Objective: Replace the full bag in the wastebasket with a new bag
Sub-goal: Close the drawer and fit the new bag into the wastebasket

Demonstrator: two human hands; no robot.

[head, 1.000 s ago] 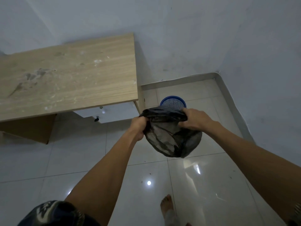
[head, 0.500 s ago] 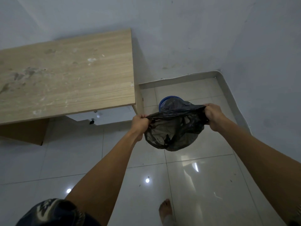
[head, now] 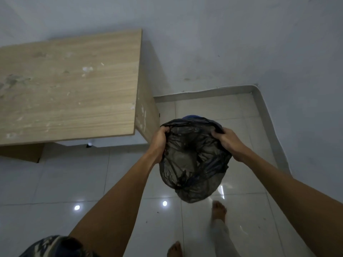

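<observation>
The glossy, pale-tiled floor (head: 55, 182) carries a wooden bench (head: 70, 89) at 10 o'clock, its top stained and flecked with white. A blue wastebasket (head: 191, 117) stands on the floor at 12 o'clock, with only a sliver of rim showing. Two bare feet (head: 219, 208) are at 5 o'clock.
</observation>
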